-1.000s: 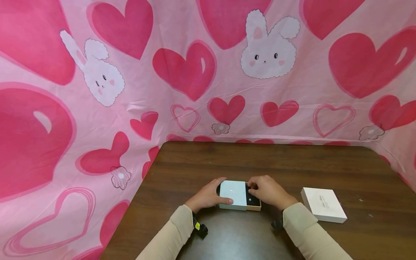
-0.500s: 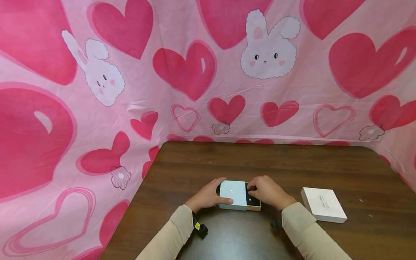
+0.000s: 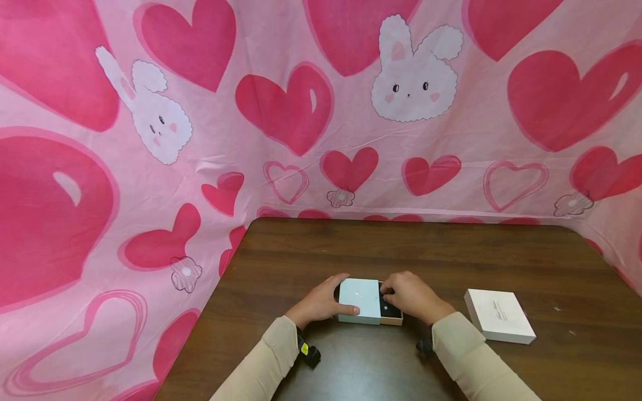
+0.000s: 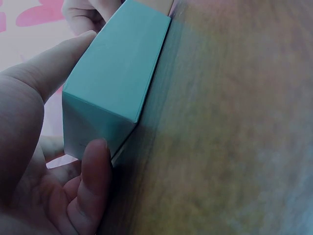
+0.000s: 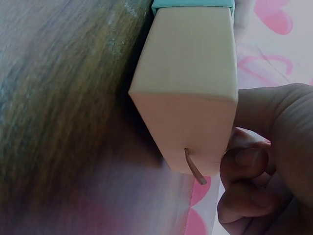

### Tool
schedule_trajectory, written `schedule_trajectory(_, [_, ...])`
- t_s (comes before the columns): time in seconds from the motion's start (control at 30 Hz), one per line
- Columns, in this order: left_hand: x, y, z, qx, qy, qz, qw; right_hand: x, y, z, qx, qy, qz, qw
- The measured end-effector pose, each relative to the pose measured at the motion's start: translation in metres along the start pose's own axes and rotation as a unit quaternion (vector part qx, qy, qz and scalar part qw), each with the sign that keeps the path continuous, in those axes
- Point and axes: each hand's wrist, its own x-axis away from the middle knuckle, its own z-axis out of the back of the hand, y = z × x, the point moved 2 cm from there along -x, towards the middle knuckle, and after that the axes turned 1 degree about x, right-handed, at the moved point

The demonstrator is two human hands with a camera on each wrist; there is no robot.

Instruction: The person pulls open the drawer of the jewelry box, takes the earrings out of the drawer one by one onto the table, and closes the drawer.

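Note:
My left hand [image 3: 320, 301] grips the pale blue sleeve [image 3: 359, 296] of a small drawer-style box lying on the table. Its thumb lies over the near edge, and in the left wrist view a finger touches the end of the sleeve [image 4: 115, 63]. Out of the sleeve's right side sticks a cream drawer [image 3: 392, 321] with a black lining, on which a tiny shiny bead [image 3: 385, 308] shows. My right hand [image 3: 412, 296] has its fingers curled down into the drawer; their tips are hidden. A short ribbon tab [image 5: 194, 169] hangs from the drawer's end.
A flat white box [image 3: 500, 316] with dark script stands to the right on the brown wooden table [image 3: 401, 245]. Two small pale marks or scraps lie farther right. Pink heart-and-rabbit cloth [image 3: 351, 128] hangs behind and left of the table.
My right hand has shifted slightly left, its fingertips deeper over the drawer near the sleeve's edge. The left hand and the box have stayed in place.

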Motion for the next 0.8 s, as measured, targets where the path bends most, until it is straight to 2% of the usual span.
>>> schedule_trajectory(0.37, [0.0007,0.0002,-0.0012,0.005,0.001,0.010,0.9999,-0.0008,-0.0004,-0.0010,-0.004,0.005,0.003,1.000])
schedule_trajectory(0.8, [-0.0001,0.0000,-0.0015,0.009,0.004,0.003,0.9999,0.0005,-0.0016,0.0005,-0.003,0.012,0.003,1.000])
